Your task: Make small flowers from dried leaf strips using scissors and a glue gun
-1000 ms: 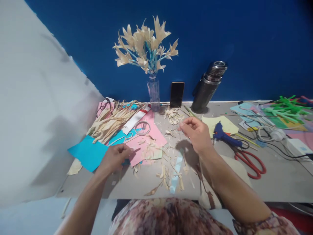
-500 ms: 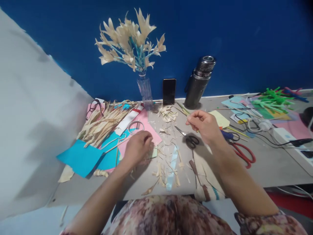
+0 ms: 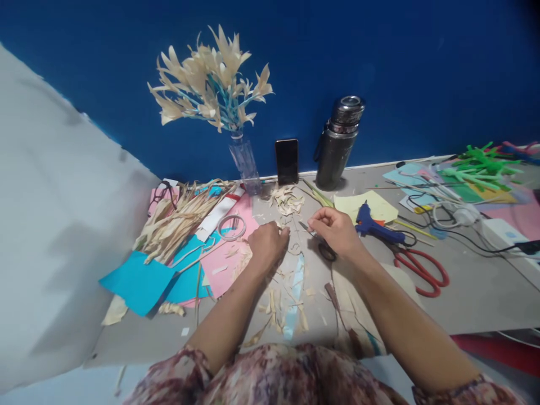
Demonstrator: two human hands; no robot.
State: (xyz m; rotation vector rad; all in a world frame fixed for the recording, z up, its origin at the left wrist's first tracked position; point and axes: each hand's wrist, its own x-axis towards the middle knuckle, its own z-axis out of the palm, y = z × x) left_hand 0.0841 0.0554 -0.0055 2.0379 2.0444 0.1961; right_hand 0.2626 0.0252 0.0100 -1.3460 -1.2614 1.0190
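Observation:
My left hand [image 3: 269,243] is closed low over the middle of the table, thumb against the curled fingers; whatever it may hold is too small to make out. My right hand [image 3: 335,230] is pinched above small black-handled scissors [image 3: 327,252], covering part of them. I cannot tell whether it touches the scissors or holds something thin. Just beyond both hands lies a pile of pale curled husk pieces [image 3: 287,199]. Loose husk scraps [image 3: 274,309] and a light blue strip [image 3: 295,292] lie nearer my body.
Pale flowers stand in a clear bottle [image 3: 245,166] beside a phone [image 3: 287,162] and a flask [image 3: 340,146]. On the left are dried husks [image 3: 181,219], a tape roll [image 3: 232,227] and blue paper [image 3: 137,283]. A glue gun [image 3: 375,226] and red-handled scissors [image 3: 424,273] lie right.
My left hand has moved right, off the pink paper. My right hand has shifted left and down over the black scissors, uncovering the glue gun. The view has turned slightly.

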